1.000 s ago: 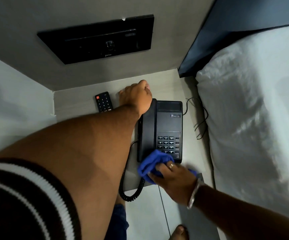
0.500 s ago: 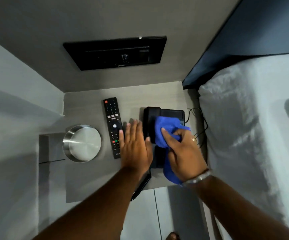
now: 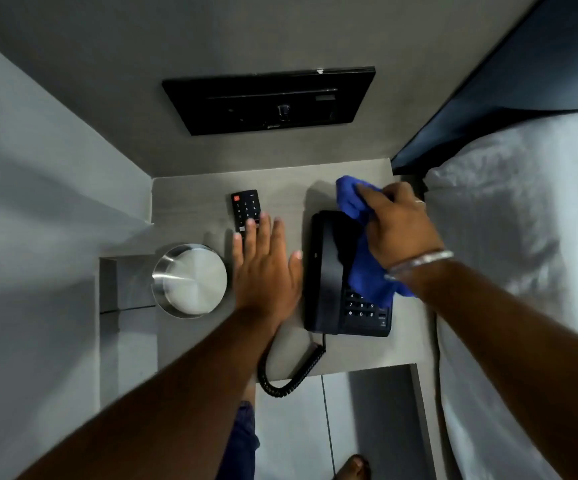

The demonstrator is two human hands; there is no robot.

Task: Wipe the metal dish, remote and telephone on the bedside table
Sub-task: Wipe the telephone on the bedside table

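Note:
The black telephone [image 3: 329, 271] sits on the grey bedside table [image 3: 190, 195], its coiled cord [image 3: 291, 379] hanging over the front edge. My right hand [image 3: 398, 226] grips a blue cloth [image 3: 367, 271] over the phone's far right part. My left hand [image 3: 263, 268] lies flat with fingers spread on the table, between the phone and the round metal dish [image 3: 190, 280]. Its fingertips cover the near end of the black remote [image 3: 244, 209].
A black wall panel [image 3: 267, 98] hangs above the table. A white-sheeted bed [image 3: 516, 254] borders the table on the right, with a dark headboard [image 3: 523, 71] behind. A grey wall closes the left side. The tiled floor and my foot [image 3: 353, 467] show below.
My right hand carried the blue cloth from the phone's near keypad up to its far end. My left hand left the far side of the handset and came to rest flat beside the phone.

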